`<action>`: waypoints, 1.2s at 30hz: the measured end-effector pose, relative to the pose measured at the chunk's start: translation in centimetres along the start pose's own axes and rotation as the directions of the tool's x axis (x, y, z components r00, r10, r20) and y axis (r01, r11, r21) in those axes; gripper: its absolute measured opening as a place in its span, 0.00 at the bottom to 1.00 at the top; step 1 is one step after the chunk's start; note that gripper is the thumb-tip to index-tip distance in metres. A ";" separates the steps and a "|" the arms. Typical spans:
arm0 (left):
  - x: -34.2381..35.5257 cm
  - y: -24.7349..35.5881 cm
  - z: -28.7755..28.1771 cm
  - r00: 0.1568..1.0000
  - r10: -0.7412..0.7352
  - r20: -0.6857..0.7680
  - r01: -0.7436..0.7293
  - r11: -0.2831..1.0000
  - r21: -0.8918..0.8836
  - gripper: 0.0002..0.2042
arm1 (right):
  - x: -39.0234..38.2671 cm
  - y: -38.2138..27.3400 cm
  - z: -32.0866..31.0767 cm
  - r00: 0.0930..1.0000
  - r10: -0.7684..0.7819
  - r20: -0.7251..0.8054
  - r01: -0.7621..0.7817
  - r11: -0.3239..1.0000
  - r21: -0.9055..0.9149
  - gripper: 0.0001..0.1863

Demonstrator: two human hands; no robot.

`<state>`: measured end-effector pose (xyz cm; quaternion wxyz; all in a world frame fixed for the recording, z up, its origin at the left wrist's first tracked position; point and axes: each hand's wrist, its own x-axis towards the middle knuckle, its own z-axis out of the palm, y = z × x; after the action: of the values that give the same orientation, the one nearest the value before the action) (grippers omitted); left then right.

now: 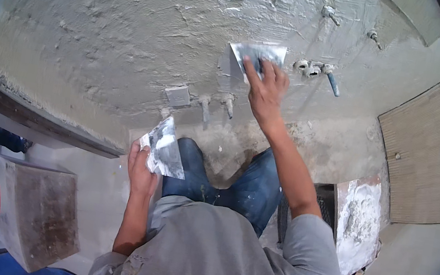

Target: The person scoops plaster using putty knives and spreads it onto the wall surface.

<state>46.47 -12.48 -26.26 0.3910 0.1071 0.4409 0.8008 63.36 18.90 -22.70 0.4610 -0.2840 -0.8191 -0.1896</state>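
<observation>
My right hand [267,92] is closed on a wide metal putty knife [277,53], its fingers spread over the blade, which lies against the wet grey wall [134,26]. Lower and to the left, my left hand [141,170] grips a second putty knife [167,151], smeared with white paste and held above my left knee, apart from the wall. Ridged, rough plaster covers the wall around the right blade. Just right of that blade, pipe fittings [314,68] stick out, one with a blue stub [332,84].
A square plate [177,95] and two pipe stubs [205,108] project low on the wall. Two more fittings [330,14] stand higher up. At right are a board heaped with white paste [361,220] and a ribbed panel [431,145]. A dusty box [44,213] stands at left.
</observation>
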 end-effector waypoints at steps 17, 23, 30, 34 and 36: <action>3.3 -5.9 11.9 0.995 -0.080 0.064 0.096 0.951 -0.294 0.11 | -7.4 -5.6 -11.3 0.955 0.009 0.296 -0.204 0.744 0.636 0.33; 5.2 -3.9 11.6 0.891 0.366 0.270 -0.439 0.848 0.297 0.11 | -6.3 -1.3 -12.6 0.885 0.124 0.449 -0.309 0.878 0.365 0.37; 7.2 -2.5 15.4 0.877 0.225 0.425 -0.378 0.869 0.320 0.11 | -1.7 -1.0 -14.6 0.910 -0.089 0.404 0.029 0.988 0.152 0.38; 8.4 -2.0 19.2 0.841 0.383 0.383 -0.528 0.737 0.422 0.11 | -2.5 -1.0 -14.5 0.930 -0.106 0.351 0.043 0.982 0.183 0.37; 8.7 -1.4 20.6 0.772 0.482 0.414 -0.635 0.611 0.473 0.11 | -3.8 -0.6 -14.0 0.937 -0.035 0.346 -0.047 0.973 0.225 0.35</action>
<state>52.01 7.09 -16.77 0.1171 0.4539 0.5579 0.6849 73.62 9.31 -18.96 0.3393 -0.2604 -0.9031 -0.0387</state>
